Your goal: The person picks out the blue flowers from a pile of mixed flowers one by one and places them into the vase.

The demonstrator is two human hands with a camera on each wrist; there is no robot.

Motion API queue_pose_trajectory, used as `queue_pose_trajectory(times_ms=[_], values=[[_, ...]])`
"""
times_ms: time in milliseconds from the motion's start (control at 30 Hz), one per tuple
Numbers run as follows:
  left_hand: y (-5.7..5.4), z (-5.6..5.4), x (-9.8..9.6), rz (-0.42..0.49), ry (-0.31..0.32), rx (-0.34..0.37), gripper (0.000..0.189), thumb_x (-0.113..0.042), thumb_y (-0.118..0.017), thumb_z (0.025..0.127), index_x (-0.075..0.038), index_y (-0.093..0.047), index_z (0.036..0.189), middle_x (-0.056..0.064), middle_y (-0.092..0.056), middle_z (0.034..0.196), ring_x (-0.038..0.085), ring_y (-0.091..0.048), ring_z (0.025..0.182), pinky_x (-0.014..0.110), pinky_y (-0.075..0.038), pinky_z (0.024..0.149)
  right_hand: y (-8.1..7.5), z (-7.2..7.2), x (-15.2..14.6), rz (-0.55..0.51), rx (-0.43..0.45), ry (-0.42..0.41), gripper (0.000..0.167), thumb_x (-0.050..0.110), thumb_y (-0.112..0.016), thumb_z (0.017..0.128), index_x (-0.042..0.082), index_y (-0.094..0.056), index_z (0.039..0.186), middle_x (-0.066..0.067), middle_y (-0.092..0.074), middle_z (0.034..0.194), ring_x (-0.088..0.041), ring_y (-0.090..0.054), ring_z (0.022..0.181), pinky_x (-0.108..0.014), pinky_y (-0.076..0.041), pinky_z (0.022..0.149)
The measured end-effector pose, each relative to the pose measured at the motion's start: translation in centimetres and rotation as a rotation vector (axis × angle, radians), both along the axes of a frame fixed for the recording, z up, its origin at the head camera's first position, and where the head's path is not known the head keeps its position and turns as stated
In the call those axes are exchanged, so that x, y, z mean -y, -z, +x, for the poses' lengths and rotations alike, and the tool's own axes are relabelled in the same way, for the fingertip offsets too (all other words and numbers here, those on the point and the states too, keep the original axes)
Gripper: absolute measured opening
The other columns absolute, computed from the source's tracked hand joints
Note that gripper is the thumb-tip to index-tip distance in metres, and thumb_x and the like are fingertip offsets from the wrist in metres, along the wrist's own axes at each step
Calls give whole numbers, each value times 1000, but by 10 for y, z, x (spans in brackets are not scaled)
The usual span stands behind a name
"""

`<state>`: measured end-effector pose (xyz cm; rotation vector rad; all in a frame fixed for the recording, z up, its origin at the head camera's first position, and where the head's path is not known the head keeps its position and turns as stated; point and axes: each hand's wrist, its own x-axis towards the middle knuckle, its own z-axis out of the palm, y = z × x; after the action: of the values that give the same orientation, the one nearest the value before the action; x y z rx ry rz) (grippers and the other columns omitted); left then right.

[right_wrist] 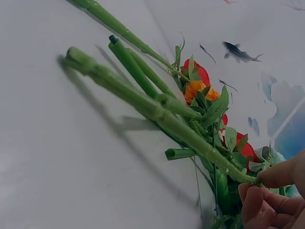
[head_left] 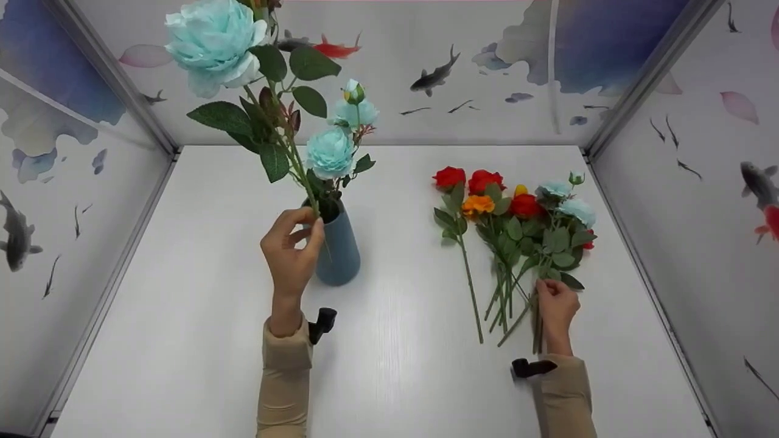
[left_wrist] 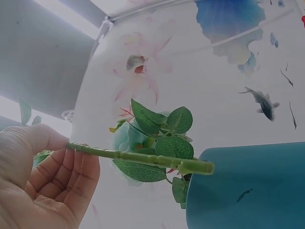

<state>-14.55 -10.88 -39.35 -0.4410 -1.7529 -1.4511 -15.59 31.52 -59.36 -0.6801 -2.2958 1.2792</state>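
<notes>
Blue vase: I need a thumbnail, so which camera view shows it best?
The head view: the blue vase stands there nearly whole, base included. The left wrist view shows only part, cut off by the picture's edge; the right wrist view shows none.

The vase looks smooth and matt, the petals cloth-like, the stems plastic, the tabletop faintly glossy
</notes>
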Motion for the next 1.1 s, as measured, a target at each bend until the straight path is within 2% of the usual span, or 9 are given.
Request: queue_pose_trajectory(times_ms=[300,500,667,867,1000,1100], values=[[2,-1,1,3,6,6,13,19,-58,75,17,-60,87,23,-59,79,11,-57,76,21,-52,61,-2,-2,1,-41,31,0,17,10,-63,87,-6,-67,87,1,-60,68,3,-47,56,-14,-39,53],[-4,-4,2,4,-3,-12,14,20,-59,75,16,-61,87,23,-59,78,12,-56,75,20,-52,62,-2,-1,1,-43,25,0,17,11,-63,87,-6,-68,88,3,-59,66,3,-48,55,-14,-39,52],[-15,-12,2,3,-3,-34,12,17,-59,77,15,-62,88,22,-59,78,14,-56,74,21,-52,62,-2,-1,1,-52,34,5,18,12,-62,88,-5,-67,89,4,-58,67,2,-48,56,-15,-39,52],[-25,-23,2,-2,-47,-57,14,19,-59,76,15,-63,89,21,-61,80,18,-58,74,19,-52,62,-2,-1,0,-31,41,11,17,11,-62,87,-5,-67,88,4,-57,67,1,-46,57,-15,-38,53],[-25,-30,4,15,-75,-62,14,20,-59,76,16,-62,89,20,-60,79,19,-58,73,20,-52,62,-3,0,0,-31,56,13,17,12,-62,88,-4,-67,89,3,-57,68,0,-46,58,-15,-38,53],[-16,-39,8,28,-98,-53,15,20,-59,76,16,-62,90,17,-61,79,22,-58,74,21,-53,63,-3,0,0,-26,64,18,17,13,-62,88,-4,-67,89,2,-57,69,-2,-47,58,-15,-38,52]])
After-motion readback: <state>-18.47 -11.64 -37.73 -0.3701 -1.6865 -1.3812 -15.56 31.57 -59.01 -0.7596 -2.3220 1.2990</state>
